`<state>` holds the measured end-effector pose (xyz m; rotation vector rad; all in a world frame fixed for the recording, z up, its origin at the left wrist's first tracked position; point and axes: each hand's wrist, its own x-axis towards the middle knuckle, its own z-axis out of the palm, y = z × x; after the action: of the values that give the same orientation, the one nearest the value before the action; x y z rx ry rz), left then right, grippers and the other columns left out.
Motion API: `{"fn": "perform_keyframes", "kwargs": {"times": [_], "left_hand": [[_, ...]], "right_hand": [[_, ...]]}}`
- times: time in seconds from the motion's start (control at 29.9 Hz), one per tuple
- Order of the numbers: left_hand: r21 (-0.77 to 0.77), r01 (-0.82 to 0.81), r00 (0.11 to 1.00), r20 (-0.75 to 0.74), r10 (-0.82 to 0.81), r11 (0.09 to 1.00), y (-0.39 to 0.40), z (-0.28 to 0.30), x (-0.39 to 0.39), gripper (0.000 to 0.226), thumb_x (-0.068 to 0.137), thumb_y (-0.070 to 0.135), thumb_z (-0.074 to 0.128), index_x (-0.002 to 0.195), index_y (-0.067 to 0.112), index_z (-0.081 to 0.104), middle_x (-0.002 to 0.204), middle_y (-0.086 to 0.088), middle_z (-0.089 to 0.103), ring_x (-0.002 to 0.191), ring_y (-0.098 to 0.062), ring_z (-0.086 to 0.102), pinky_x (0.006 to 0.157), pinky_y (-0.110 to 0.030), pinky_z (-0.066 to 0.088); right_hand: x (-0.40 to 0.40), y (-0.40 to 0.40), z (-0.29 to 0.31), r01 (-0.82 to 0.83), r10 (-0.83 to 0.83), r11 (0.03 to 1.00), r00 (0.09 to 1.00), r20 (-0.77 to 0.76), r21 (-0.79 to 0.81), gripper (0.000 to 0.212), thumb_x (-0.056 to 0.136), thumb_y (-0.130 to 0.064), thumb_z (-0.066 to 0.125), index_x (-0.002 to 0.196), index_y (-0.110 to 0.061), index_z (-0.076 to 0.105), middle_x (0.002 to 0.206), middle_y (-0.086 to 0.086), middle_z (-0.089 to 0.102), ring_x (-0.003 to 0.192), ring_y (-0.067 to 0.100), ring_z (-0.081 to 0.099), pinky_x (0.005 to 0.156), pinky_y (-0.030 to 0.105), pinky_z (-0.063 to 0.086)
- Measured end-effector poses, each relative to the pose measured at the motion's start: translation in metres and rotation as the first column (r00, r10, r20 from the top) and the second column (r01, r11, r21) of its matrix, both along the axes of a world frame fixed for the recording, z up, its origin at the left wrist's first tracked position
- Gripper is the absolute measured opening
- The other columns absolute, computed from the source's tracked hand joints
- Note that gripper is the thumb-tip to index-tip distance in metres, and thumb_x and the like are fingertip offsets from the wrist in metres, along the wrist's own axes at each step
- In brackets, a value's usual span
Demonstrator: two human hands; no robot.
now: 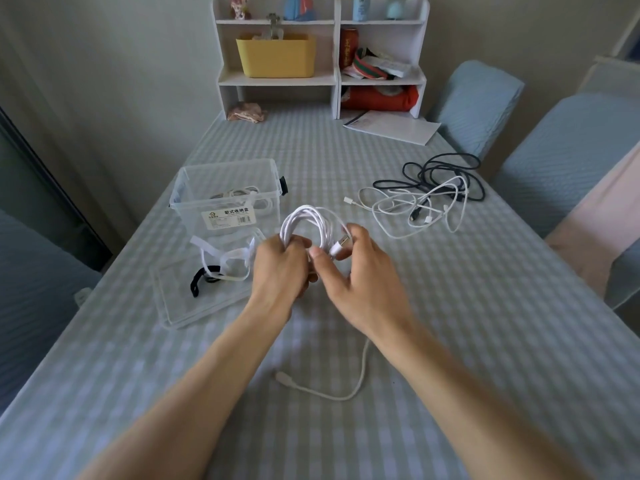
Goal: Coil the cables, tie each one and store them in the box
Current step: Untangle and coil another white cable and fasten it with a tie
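A white cable [313, 220] is wound into several loops above the table's middle. My left hand [281, 268] grips the bottom of the coil. My right hand [360, 271] pinches the coil beside its USB plug [341, 244]. The cable's free tail [332, 393] trails down onto the cloth near me, ending in a small plug. The clear plastic box [194, 202] stands at the left with a coiled white cable inside. White and black ties [221, 268] lie on the clear lid [180, 306] in front of the box.
A tangle of black and white cables [429, 195] lies at the right of the table. A white shelf unit [318, 57] with a yellow bin stands at the far edge, papers [391, 128] beside it. Blue-covered chairs [568, 168] line the right side.
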<state>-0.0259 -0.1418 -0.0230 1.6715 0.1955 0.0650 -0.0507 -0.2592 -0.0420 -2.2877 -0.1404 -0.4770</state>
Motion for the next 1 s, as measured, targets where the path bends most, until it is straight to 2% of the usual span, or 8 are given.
{"fn": "perform_keyframes", "kwargs": {"times": [0.07,0.17,0.4,0.57,0.7,0.77,0.87,1.0], "left_hand": [[0.010,0.013,1.000,0.004,-0.014,1.000,-0.002,-0.001,-0.001,0.021,0.085,0.000,0.043,0.065,-0.003,0.050,0.046,-0.003,0.039,0.038,-0.015,0.038,0.039,-0.021,0.027],[0.039,0.024,1.000,-0.008,-0.024,0.999,-0.006,-0.004,-0.003,0.021,0.083,0.004,0.047,0.063,-0.001,0.049,0.053,-0.008,0.040,0.049,-0.018,0.038,0.043,-0.023,0.030],[0.216,0.097,0.995,0.000,-0.099,0.972,-0.012,-0.006,-0.010,0.026,0.084,0.017,0.055,0.066,0.003,0.067,0.051,-0.008,0.065,0.046,-0.013,0.056,0.051,-0.024,0.040],[0.444,0.155,0.986,-0.009,-0.168,0.883,-0.008,-0.012,-0.006,0.031,0.082,0.019,0.052,0.067,-0.008,0.057,0.065,-0.021,0.065,0.051,-0.016,0.048,0.046,-0.026,0.037],[0.571,0.204,0.975,-0.041,-0.220,0.796,-0.004,-0.012,-0.003,0.029,0.082,0.020,0.058,0.061,0.001,0.052,0.051,-0.007,0.052,0.050,-0.017,0.045,0.048,-0.028,0.038],[0.686,0.122,0.978,0.042,-0.206,0.717,-0.003,-0.008,-0.004,0.015,0.082,0.027,0.063,0.082,0.012,0.060,0.059,0.004,0.059,0.061,-0.018,0.057,0.058,-0.030,0.047],[0.795,-0.010,0.950,0.198,-0.243,0.606,0.003,-0.007,-0.003,0.038,0.085,0.029,0.063,0.121,0.021,0.054,0.062,0.007,0.058,0.073,-0.025,0.063,0.064,-0.038,0.050],[0.797,0.057,0.921,0.191,-0.340,0.601,0.006,-0.007,0.000,0.018,0.089,0.012,0.052,0.099,0.010,0.067,0.073,-0.005,0.068,0.073,-0.029,0.065,0.062,-0.042,0.051]], "right_hand": [[-0.001,0.000,-0.002,0.015,-0.015,1.000,1.000,0.011,0.018,0.047,0.090,-0.059,0.051,0.112,-0.017,0.056,0.098,-0.006,0.066,0.092,0.015,0.064,0.079,0.036,0.052],[-0.004,0.005,-0.003,-0.009,0.011,0.998,1.000,-0.021,0.067,0.038,0.095,-0.054,0.043,0.088,-0.017,0.051,0.082,0.000,0.065,0.079,0.025,0.065,0.070,0.042,0.051],[0.002,-0.010,0.002,0.037,-0.035,0.994,0.999,-0.023,0.106,0.033,0.101,-0.047,0.033,0.091,-0.016,0.040,0.080,0.012,0.067,0.075,0.037,0.063,0.066,0.050,0.050],[0.006,-0.023,-0.002,-0.009,0.009,1.000,0.991,-0.136,0.007,0.028,0.099,-0.040,0.047,0.091,-0.013,0.043,0.067,0.004,0.061,0.068,0.034,0.061,0.061,0.044,0.047],[0.012,-0.027,-0.003,-0.037,0.026,0.998,0.982,-0.189,-0.056,0.021,0.100,-0.027,0.046,0.084,-0.017,0.036,0.064,-0.001,0.051,0.064,0.034,0.052,0.057,0.037,0.036],[0.011,-0.030,-0.001,-0.096,0.074,0.988,0.982,-0.175,-0.120,0.017,0.101,-0.025,0.044,0.088,-0.017,0.036,0.070,0.005,0.056,0.068,0.038,0.055,0.057,0.040,0.039],[0.008,-0.032,0.002,-0.235,0.184,0.935,0.961,-0.205,-0.264,0.011,0.100,-0.024,0.042,0.094,-0.016,0.039,0.079,0.012,0.062,0.072,0.039,0.057,0.057,0.040,0.039],[0.006,-0.030,0.004,-0.255,0.204,0.929,0.958,-0.203,-0.267,0.008,0.096,-0.024,0.047,0.089,-0.020,0.045,0.070,0.005,0.057,0.066,0.032,0.055,0.053,0.036,0.033]]}}
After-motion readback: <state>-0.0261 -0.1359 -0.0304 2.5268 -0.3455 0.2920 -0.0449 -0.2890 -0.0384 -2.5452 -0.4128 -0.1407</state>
